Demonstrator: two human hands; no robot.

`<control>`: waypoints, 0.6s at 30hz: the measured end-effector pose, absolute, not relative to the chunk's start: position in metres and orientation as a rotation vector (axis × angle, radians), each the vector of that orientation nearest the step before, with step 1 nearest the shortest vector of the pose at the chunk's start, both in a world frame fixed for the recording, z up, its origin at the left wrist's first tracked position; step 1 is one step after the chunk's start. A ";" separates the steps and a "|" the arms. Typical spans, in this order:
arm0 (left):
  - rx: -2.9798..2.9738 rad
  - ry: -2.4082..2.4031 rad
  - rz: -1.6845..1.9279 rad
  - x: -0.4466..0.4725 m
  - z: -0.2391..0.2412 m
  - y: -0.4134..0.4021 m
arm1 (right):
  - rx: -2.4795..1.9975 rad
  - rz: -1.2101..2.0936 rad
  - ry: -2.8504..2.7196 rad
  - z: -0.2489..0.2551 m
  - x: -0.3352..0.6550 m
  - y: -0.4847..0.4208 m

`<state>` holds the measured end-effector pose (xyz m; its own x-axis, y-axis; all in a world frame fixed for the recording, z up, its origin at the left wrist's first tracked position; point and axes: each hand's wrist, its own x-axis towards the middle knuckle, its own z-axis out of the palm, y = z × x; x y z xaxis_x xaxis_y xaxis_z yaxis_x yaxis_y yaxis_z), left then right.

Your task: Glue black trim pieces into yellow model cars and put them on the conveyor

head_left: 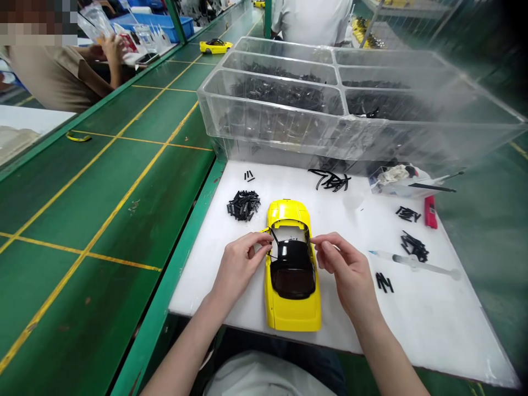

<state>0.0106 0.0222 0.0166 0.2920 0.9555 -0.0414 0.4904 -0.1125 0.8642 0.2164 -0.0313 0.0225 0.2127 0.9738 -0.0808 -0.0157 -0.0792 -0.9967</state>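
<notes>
A yellow model car body (292, 316) with a black roof (292, 251) lies lengthwise on the white work board (342, 324). At its left door and window opening, my left hand (243, 258) is closed, thumb and forefinger pinching the edge beside a thin black strip. My right hand (344, 267) is at the right side of the car, its fingers curled together and the forefinger tip touching the window edge. Whatever may be between those right fingers is hidden. Beyond my left hand sits a pile of short black pieces (243, 205).
A clear compartment bin (272, 107) of black parts stands behind the board. On the right lie small black pieces (414, 246), a clear syringe (424, 264) and a red object (430, 212). Left runs a green conveyor (124, 220) carrying another yellow car (215, 46); a co-worker (49, 77) sits beyond.
</notes>
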 end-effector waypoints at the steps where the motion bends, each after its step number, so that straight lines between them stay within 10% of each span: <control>1: 1.761 1.316 0.701 0.011 0.016 0.023 | -1.350 1.111 -1.010 0.022 0.216 -0.031; 18: 2.100 1.446 0.723 0.017 0.001 0.011 | -1.321 1.121 -0.993 0.016 0.219 -0.033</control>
<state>0.0166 0.0105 0.0014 0.3001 0.9422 0.1489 0.6846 -0.3214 0.6543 0.2186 -0.0329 0.0158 0.2054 0.9760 -0.0719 -0.0464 -0.0637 -0.9969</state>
